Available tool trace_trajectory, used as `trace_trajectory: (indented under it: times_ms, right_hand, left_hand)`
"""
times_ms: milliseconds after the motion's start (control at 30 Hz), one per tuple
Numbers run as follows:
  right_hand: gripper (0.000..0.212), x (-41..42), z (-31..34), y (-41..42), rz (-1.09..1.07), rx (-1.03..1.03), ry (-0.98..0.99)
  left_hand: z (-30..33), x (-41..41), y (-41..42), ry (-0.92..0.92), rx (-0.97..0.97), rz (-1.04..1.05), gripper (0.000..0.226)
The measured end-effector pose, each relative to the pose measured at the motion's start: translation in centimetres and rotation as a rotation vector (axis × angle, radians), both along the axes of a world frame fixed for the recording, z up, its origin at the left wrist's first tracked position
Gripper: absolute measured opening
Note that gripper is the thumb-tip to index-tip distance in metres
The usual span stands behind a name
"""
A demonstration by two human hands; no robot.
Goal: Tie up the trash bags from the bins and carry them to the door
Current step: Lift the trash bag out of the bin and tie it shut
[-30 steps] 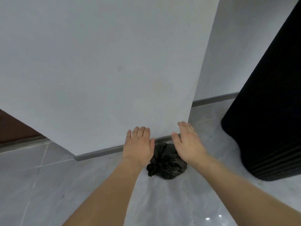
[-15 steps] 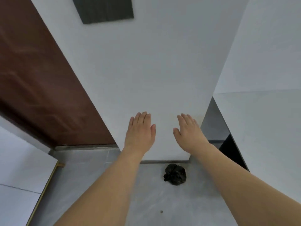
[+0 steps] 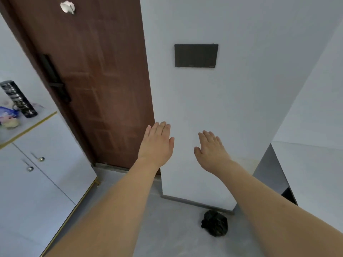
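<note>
A small black trash bag point(image 3: 214, 223), tied at the top, lies on the grey floor against the foot of a white wall. The brown door point(image 3: 96, 75) stands shut to the left of that wall. My left hand point(image 3: 157, 143) and my right hand point(image 3: 211, 149) are stretched out in the air well above the bag, palms down with the fingers straight. Neither hand holds or touches anything.
A white cabinet point(image 3: 37, 179) with two knobs stands at the left; a dark cylinder point(image 3: 18, 99) and small items sit on its top. A dark panel point(image 3: 196, 55) hangs on the white wall point(image 3: 222, 108). A dark gap point(image 3: 274, 179) opens at the right.
The view has risen away from the floor, so the bag now looks small and far below my hands. The door and cabinet have come into sight. Both hands stay flat and hold nothing.
</note>
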State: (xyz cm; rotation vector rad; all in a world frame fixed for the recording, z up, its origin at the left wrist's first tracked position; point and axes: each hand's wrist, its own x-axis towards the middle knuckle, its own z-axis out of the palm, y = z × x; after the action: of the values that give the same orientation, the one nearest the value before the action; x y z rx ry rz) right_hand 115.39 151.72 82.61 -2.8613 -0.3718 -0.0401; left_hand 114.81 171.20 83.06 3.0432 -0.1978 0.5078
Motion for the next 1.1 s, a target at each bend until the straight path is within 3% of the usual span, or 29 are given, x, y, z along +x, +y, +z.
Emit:
trace_trajectory:
  times_ms: [400,733,933,1100]
  right_hand:
    - [0.059,-4.5,1.8,18.2,0.493,0.015,-0.016]
    - [0.059,-22.4,0.4,37.9,1.040,0.040,0.073]
    - [0.060,-31.8,-2.4,46.0,1.195,0.066,0.193]
    - [0.059,-34.8,-5.3,50.3,1.242,0.022,0.259]
  left_hand:
    - [0.7,-14.0,15.5,0.015,-0.103,0.566,0.054]
    - [-0.5,-38.6,28.3,0.018,-0.152,1.096,0.052]
    - [-2.9,-50.0,34.2,0.040,-0.172,1.239,0.050]
    - [-6.3,-54.5,37.9,0.069,-0.225,1.316,0.050]
